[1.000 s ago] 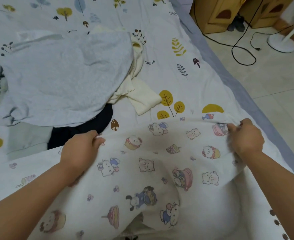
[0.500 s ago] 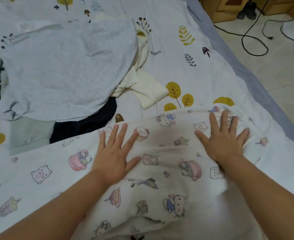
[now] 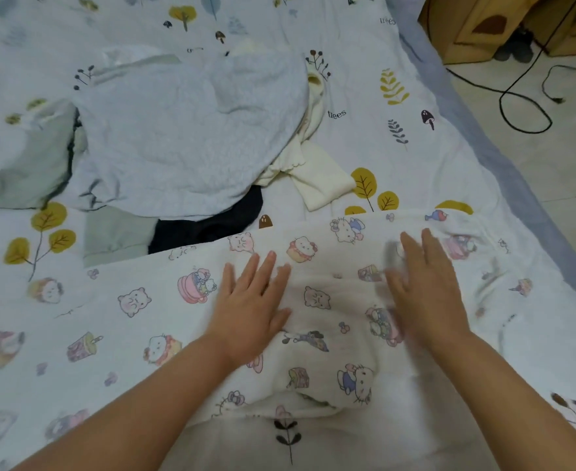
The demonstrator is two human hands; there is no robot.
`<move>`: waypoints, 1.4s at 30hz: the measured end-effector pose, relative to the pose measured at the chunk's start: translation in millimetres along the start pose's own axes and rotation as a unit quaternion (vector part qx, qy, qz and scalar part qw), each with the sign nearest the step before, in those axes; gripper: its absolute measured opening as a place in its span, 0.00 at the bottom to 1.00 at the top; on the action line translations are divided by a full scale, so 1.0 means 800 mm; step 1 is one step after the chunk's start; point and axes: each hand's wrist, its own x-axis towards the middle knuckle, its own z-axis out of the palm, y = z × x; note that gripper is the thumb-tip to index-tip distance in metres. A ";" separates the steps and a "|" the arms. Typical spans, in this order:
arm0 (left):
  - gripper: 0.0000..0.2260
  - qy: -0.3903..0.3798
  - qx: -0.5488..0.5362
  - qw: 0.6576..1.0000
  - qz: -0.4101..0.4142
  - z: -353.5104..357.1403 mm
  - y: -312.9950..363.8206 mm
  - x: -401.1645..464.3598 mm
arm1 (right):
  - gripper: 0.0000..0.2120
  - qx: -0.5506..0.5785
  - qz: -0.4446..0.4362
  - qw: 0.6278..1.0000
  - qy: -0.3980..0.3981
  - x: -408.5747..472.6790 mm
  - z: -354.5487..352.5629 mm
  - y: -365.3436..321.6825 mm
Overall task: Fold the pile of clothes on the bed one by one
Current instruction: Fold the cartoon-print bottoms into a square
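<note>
Both hands flat, palms down, on a white cartoon-print cloth [image 3: 150, 311] spread across the near part of the bed [image 3: 375, 137]. Left hand [image 3: 250, 312] with fingers spread, pressing the cloth's middle; right hand [image 3: 427, 294] beside it, fingers loosely spread, motion-blurred. Beyond the cloth's far edge, the pile: pale blue garment [image 3: 184, 130] on top, cream [image 3: 317, 180], dark [image 3: 208, 226] and green [image 3: 116, 237] pieces underneath.

Home bedroom: bed [image 3: 364, 147] with leaf-print sheet, heaped clothes [image 3: 184, 137], tiled floor [image 3: 551, 171], wooden furniture [image 3: 466, 35].
</note>
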 end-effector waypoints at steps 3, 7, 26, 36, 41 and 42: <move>0.27 -0.030 -0.008 0.999 -0.012 -0.007 0.002 -0.036 | 0.24 0.008 -0.069 0.996 -0.062 -0.039 0.005 -0.035; 0.23 -0.022 -0.051 0.998 -0.042 -0.013 -0.009 -0.081 | 0.22 -0.033 -0.141 0.981 -0.127 -0.079 0.017 -0.073; 0.14 0.082 -0.074 0.938 -0.327 -0.017 -0.167 -0.287 | 0.24 -0.143 -0.335 0.911 -0.194 -0.153 0.079 -0.217; 0.18 0.066 -0.042 0.932 -0.353 0.001 -0.310 -0.304 | 0.24 -0.162 -0.334 0.913 -0.166 -0.110 0.148 -0.318; 0.22 -0.029 -0.012 0.934 -0.357 -0.001 -0.367 -0.292 | 0.23 -0.175 -0.284 0.936 -0.115 -0.069 0.168 -0.358; 0.19 -0.040 -0.003 0.937 -0.346 -0.004 -0.375 -0.289 | 0.18 -0.185 -0.274 0.936 -0.124 -0.062 0.169 -0.365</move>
